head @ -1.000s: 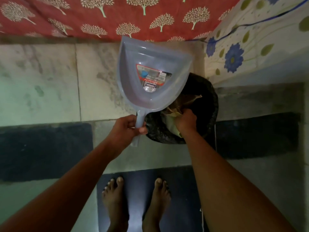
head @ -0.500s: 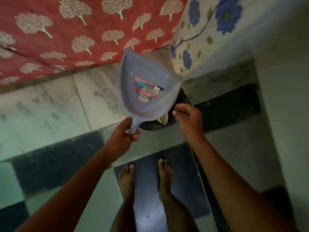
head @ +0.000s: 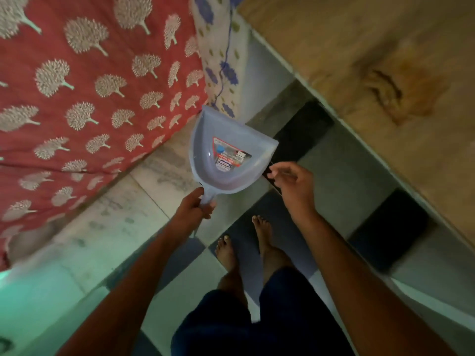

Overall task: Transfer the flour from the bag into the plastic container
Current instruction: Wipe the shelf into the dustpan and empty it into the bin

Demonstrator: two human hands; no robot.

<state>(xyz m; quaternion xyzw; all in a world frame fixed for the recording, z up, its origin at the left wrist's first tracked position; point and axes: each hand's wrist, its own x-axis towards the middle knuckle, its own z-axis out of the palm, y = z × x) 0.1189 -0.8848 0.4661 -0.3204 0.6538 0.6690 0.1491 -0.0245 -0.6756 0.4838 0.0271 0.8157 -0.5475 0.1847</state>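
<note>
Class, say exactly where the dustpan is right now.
Head view, mid-frame: the dustpan is held up by its handle in the left hand, the right hand just right of its pan and the red tree-print cloth to its left.

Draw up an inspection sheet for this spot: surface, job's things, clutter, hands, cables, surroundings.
Surface: tiled floor, pale and dark squares, stained near the cloths.
Job's things: nothing seen; no flour bag or plastic container in view.
Clutter: pale blue dustpan, sticker label inside, held above the floor.
Hands: left hand grips the dustpan handle; right hand beside the pan, fingers loosely curled, holding nothing.
Cables: nothing surely seen; a thin blue line on the floral cloth may be print.
Surroundings: red tree-print cloth, wooden panel, bare feet.
</note>
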